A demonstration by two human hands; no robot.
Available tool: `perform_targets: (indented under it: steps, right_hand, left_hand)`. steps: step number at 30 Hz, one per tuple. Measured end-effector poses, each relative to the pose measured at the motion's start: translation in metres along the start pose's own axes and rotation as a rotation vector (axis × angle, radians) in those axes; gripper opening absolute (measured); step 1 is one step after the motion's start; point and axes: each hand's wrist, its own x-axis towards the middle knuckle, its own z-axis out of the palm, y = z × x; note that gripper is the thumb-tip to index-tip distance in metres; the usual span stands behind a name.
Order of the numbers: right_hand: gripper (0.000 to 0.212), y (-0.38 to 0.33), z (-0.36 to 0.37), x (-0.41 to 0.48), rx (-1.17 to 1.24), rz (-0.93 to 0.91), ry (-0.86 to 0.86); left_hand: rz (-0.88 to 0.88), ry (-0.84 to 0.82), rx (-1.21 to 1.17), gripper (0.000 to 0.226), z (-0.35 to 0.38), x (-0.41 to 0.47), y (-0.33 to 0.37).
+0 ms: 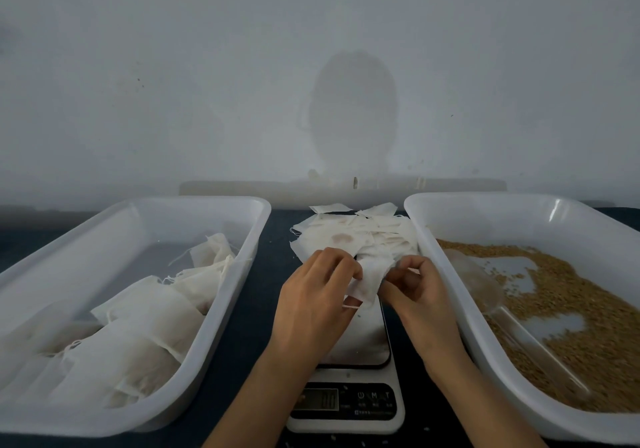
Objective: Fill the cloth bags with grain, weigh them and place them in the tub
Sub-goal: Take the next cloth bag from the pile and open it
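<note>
An empty white cloth bag (pixel 367 279) hangs between both hands above the kitchen scale (pixel 360 343). My left hand (pixel 313 304) pinches its left edge and my right hand (pixel 420 290) pinches its right edge. Behind them lies a pile of empty cloth bags (pixel 356 234) on the dark table. The left tub (pixel 194 354) holds several filled bags (pixel 138 326). The right tub (pixel 446 260) holds brown grain (pixel 588 326) and a clear plastic scoop (pixel 485 285).
A pale wall stands close behind the table. The two tubs flank the scale with narrow strips of dark table between them. A few loose grains lie near the scale's display (pixel 320 399).
</note>
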Motion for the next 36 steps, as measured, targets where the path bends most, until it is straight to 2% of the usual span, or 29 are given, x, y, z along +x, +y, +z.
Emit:
perform_targets:
  steps: [3, 7, 10, 14, 16, 20, 23, 29, 31, 33, 36]
  right_hand:
    - [0.024, -0.001, 0.000, -0.002, -0.147, -0.122, -0.030]
    - [0.006, -0.003, 0.002, -0.005, -0.299, -0.213, -0.027]
    - [0.016, -0.001, -0.001, -0.005, -0.520, -0.309, 0.044]
    - [0.041, -0.001, -0.002, -0.006, -0.768, -0.532, -0.006]
    - [0.042, -0.002, -0.002, -0.007, -0.848, -0.619, -0.030]
    - [0.029, -0.002, -0.004, -0.007, -1.008, -0.765, -0.004]
    - [0.016, -0.003, -0.005, -0.005, -1.031, -0.811, 0.003]
    - [0.019, -0.003, -0.006, -0.005, -0.919, -0.735, -0.011]
    - [0.013, -0.003, -0.005, -0.005, -0.868, -0.746, 0.000]
    - [0.014, -0.002, -0.005, -0.004, -0.846, -0.736, 0.019]
    - [0.020, -0.001, -0.005, -0.006, -0.823, -0.658, 0.036]
  left_hand:
    - [0.007, -0.002, 0.005, 0.024, 0.001, 0.000, 0.001]
    - [0.022, 0.007, 0.013, 0.023, 0.001, 0.000, 0.001]
    - [0.010, 0.001, 0.014, 0.022, 0.001, -0.001, 0.000]
    - [-0.131, -0.021, -0.039, 0.024, 0.002, 0.001, 0.000]
    - [-0.194, -0.032, -0.084, 0.024, 0.002, 0.001, -0.001]
    - [-0.264, -0.047, -0.177, 0.022, 0.001, 0.001, -0.003]
    - [-0.262, -0.083, -0.208, 0.022, 0.001, 0.002, -0.005]
    - [-0.231, -0.127, -0.305, 0.020, -0.001, 0.003, -0.010]
    - [-0.229, -0.139, -0.316, 0.021, 0.000, 0.001, -0.010]
    - [-0.268, -0.176, -0.362, 0.029, 0.001, 0.000, -0.010]
    - [-0.394, -0.320, -0.492, 0.049, 0.002, -0.002, -0.011]
